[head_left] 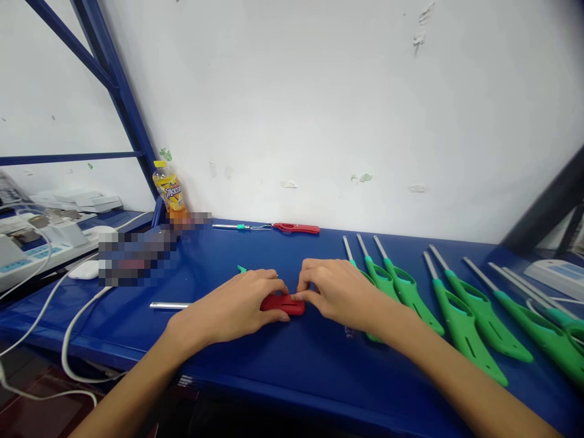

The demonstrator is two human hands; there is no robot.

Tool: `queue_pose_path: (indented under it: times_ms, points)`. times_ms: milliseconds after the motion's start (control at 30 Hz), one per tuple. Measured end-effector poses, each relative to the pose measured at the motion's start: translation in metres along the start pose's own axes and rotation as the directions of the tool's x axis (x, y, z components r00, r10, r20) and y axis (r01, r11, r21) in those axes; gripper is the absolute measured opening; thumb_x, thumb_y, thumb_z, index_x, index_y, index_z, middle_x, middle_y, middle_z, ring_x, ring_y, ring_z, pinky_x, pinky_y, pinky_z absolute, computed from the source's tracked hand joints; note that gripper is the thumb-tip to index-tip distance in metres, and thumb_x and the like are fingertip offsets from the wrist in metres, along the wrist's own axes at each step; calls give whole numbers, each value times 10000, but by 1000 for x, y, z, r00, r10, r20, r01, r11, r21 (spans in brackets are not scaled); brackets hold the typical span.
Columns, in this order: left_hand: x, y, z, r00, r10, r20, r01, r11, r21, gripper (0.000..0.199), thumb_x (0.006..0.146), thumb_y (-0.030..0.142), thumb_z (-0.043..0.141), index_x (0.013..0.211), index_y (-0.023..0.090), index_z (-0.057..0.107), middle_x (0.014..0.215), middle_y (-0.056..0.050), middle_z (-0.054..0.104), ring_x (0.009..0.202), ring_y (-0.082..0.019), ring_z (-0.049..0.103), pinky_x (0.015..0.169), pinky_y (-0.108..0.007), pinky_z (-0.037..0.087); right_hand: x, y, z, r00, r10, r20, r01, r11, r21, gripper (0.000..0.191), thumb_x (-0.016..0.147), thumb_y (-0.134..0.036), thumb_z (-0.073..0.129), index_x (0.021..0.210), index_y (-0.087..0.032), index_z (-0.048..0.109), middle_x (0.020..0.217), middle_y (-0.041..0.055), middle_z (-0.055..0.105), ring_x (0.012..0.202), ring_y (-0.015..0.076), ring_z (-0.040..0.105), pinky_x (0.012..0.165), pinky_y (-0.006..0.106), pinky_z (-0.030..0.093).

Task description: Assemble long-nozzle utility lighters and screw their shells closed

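Note:
My left hand [237,304] is closed around the red handle [292,305] of a stick lighter lying on the blue table. A silver tube [170,305] sticks out to the left from under that hand; where it meets the handle is hidden. Bent and drawn together, the fingers of my right hand [335,292] pinch at the handle's right end, with the thumb tip touching it. Just behind my left hand lies a small green piece [241,269]. Near the wall rests another red lighter [296,228], its silver tube [228,227] apart and joined by thin wires.
Several green stick lighters [410,295] lie in a row on the right of the blue table [283,389]. A drink bottle [171,191] stands at the back left by a blue post. White cables [68,340] and a power strip [41,258] are at the left edge.

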State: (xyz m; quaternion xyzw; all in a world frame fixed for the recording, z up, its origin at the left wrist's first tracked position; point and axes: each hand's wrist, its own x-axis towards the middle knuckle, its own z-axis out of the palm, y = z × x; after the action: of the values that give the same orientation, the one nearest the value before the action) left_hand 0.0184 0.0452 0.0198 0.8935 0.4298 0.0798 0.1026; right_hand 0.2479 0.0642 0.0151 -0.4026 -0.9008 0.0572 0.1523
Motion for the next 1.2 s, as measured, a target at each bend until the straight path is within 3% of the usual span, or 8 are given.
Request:
queue_pose_path:
  times_ms: [667, 733, 900, 1033, 1200]
  points:
    - [-2, 0, 1, 999, -26, 21, 26, 1000, 1, 225, 976, 369, 735, 1169, 257, 714, 1141, -35, 690, 1025, -265, 679, 852, -354, 468, 0, -3, -4, 1000, -6, -24, 4, 996, -86, 173, 1020, -322, 659, 914, -262, 781, 975, -20, 751, 811, 158, 688, 659, 307, 355]
    - [-2, -2, 1, 999, -23, 22, 23, 1000, -3, 236, 978, 365, 731, 1193, 268, 712, 1156, -29, 694, 1036, -259, 678, 871, -352, 468, 1, -6, -7, 997, 36, -61, -43, 993, -107, 202, 1045, -373, 625, 934, -273, 761, 975, -30, 753, 832, 160, 690, 664, 303, 355]
    - [-1, -2, 0, 999, -33, 24, 33, 999, -2, 291, 993, 391, 701, 1269, 298, 689, 1214, -31, 693, 1062, -273, 680, 901, -374, 476, 1, -6, -21, 957, 256, -135, -280, 939, -201, 505, 1131, -484, 338, 897, -251, 720, 851, 23, 759, 773, 208, 699, 637, 322, 342]
    - [-2, 1, -2, 998, -44, 42, 44, 999, -19, 462, 1006, 375, 678, 1454, 388, 564, 1300, -14, 673, 1156, -282, 661, 984, -402, 471, -3, 9, -28, 882, 458, -115, -469, 824, -317, 366, 1085, -361, 462, 931, -175, 736, 824, 129, 751, 788, 294, 736, 613, 321, 367]
    - [-3, 1, -2, 999, -14, 47, 17, 999, -50, 499, 1020, 324, 656, 1485, 452, 530, 1335, 11, 663, 1176, -266, 659, 1018, -394, 462, -11, 18, -29, 847, 531, -18, -493, 773, -400, 356, 1055, -367, 508, 969, -136, 765, 920, 195, 762, 887, 324, 763, 702, 348, 484]
